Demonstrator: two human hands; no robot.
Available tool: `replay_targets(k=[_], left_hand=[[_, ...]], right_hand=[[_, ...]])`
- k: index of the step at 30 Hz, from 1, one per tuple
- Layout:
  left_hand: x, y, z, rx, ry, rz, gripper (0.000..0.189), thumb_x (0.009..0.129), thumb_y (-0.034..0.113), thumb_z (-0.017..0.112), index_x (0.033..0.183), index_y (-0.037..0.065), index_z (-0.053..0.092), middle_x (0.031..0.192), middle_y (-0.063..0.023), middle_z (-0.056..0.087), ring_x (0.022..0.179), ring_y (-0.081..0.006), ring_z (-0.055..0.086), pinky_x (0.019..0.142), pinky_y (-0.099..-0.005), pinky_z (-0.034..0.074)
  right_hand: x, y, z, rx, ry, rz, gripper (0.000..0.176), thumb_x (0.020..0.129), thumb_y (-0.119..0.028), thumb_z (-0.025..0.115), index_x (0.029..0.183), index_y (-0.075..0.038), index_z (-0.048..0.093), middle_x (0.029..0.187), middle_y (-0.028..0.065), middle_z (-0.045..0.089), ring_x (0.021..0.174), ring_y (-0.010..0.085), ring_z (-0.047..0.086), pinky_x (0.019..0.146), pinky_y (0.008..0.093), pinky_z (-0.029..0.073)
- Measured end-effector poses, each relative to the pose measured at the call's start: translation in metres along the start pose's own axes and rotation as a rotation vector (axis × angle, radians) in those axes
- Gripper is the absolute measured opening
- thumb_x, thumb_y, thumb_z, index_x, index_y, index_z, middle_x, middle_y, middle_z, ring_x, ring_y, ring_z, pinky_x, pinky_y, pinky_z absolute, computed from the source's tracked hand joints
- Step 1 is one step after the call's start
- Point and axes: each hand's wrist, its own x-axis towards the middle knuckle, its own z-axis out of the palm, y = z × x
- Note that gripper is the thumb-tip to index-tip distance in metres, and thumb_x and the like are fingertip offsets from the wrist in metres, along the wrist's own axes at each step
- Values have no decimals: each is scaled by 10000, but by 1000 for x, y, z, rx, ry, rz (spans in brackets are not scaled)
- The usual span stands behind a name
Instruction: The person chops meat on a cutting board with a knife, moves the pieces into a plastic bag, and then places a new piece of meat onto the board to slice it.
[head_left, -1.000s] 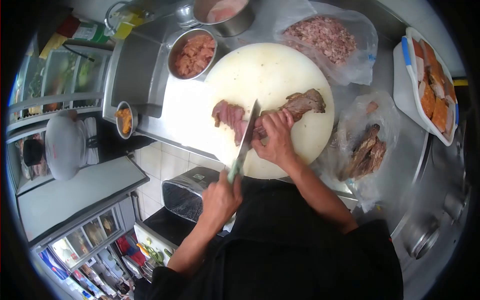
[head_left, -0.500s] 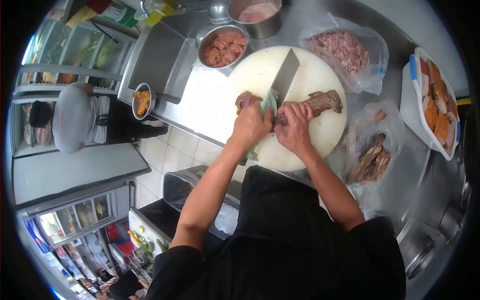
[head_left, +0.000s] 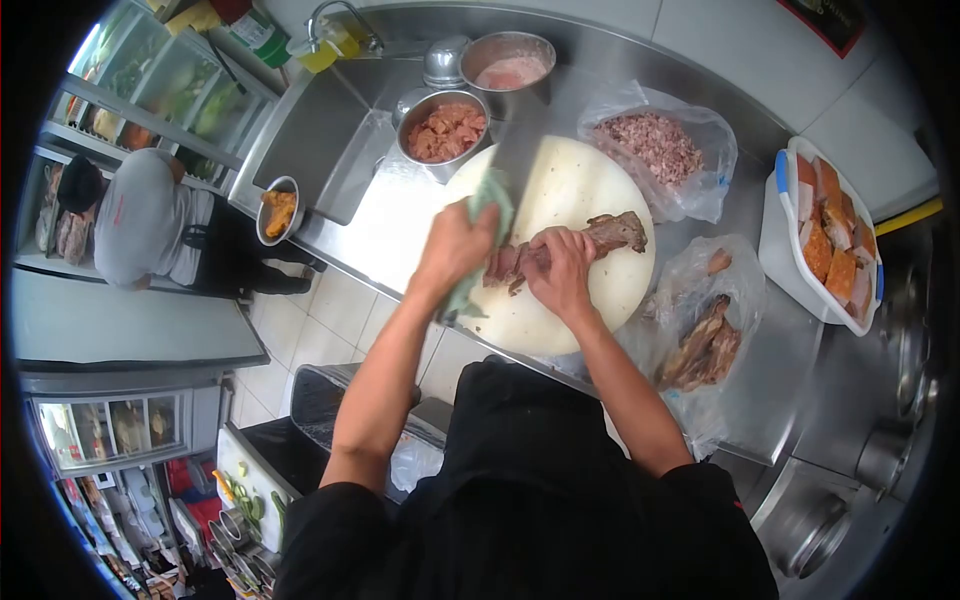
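My left hand (head_left: 460, 242) is closed round the handle end of a cleaver (head_left: 517, 150), with a pale green cloth (head_left: 492, 198) bunched about the grip. Motion smears the blade, which is raised over the left part of the round white cutting board (head_left: 600, 290). My right hand (head_left: 562, 266) presses down on a long piece of cooked dark meat (head_left: 618, 234), its fingers wrapped over the middle. Cut slices (head_left: 505, 264) lie at the meat's left end, between my two hands. The cleaver's handle is hidden by cloth and fingers.
Steel bowls of raw meat (head_left: 447, 132) and pinkish contents (head_left: 512, 72) stand behind the board. Bags of chopped meat (head_left: 650, 142) and cooked meat (head_left: 705, 345) lie right, beyond them a white tub (head_left: 790, 255). A small bowl (head_left: 279, 212) sits by the sink (head_left: 330, 150). Another person (head_left: 150, 215) stands left.
My left hand has moved left and lifted the cleaver off the meat, uncovering cut slices. My right hand stays on the meat. The camera view has shifted.
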Motion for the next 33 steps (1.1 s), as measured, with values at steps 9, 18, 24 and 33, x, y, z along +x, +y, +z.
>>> replay_targets(k=[9,18,24,33], left_hand=[[-109,-66,-43,-115,236,-153,375,977,298,573,1033,-59,672,774,-192,681,712,-257,643,704,-400,503],[-197,-94,-18,-113,181,-424,362,979,285,582,1021,-65,665,805,-260,680,784,-326,704,741,-417,516],[-203,-95,-6,-192,183,-436,369,972,294,586,1044,-57,673,844,-275,689,831,-379,707,776,-430,520],[-201,-96,-8,-165,178,-381,382,969,311,595,1056,-54,669,878,-300,688,905,-464,686,810,-456,518]], right_hand=[[23,-14,2,-154,-286,56,306,728,-253,724,964,-85,624,863,121,678,905,321,600,911,456,332],[21,-46,-12,-289,-313,8,717,644,-390,825,1249,-88,589,1206,159,581,1074,338,566,968,471,369],[23,-25,9,-235,-370,-40,799,640,-360,876,1292,-34,548,1203,186,568,1082,382,584,933,509,460],[39,-21,-3,-28,-321,4,594,709,-194,810,1216,20,585,1202,218,584,1059,405,612,908,474,512]])
